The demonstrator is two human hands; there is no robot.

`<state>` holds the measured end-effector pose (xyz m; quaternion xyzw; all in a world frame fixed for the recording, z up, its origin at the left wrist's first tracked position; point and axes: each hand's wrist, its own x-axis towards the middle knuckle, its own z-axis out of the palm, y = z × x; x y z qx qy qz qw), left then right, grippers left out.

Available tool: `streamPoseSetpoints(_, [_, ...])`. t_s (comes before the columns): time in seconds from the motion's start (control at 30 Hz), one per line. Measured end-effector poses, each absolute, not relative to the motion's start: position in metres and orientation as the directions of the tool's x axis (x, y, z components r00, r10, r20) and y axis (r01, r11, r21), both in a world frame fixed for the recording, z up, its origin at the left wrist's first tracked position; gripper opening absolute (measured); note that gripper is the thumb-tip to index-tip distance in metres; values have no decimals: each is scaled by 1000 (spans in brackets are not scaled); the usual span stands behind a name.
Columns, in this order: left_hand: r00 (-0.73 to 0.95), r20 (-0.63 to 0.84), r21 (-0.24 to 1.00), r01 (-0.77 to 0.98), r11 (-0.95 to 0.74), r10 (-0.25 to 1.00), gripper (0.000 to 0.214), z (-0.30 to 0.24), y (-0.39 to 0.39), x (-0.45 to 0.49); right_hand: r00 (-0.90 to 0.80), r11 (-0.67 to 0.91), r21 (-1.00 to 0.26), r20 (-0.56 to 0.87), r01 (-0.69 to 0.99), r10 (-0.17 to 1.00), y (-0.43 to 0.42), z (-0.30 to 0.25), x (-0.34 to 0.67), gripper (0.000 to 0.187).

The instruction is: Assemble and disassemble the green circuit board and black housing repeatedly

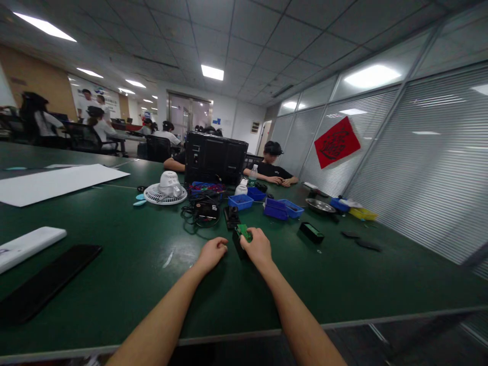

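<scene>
My right hand (258,249) pinches a small green circuit board (243,232) at the top of a narrow black case (238,248). The board is tilted, and my fingers cover part of both. Just left of the case, my left hand (212,254) rests on the table with curled fingers and nothing visible in them. Beyond the case stands a black device (231,216). Off to the right lies another black case (311,232) with green inside.
The green table (160,290) holds a black monitor (216,158), a white fan (165,190), tangled black cables (190,213), blue trays (241,202) and a metal dish (320,206). A black slab (49,279) lies left. Across the table sits a person (272,168).
</scene>
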<state>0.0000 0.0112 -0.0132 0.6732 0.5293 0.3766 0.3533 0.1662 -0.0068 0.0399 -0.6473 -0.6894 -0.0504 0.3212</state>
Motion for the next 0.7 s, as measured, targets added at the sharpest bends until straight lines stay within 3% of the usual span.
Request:
streamPoseSetpoints(0.43, [153,126,879,441,-182,980,34,-20,16,0,56,152,-381,482,912,874,-6,36,168,29])
streamPoseSetpoints(0.7, [150,118,880,442,-173,982,32,-10,9,0,28,143,-308,492,941,870,-5,29,165,29])
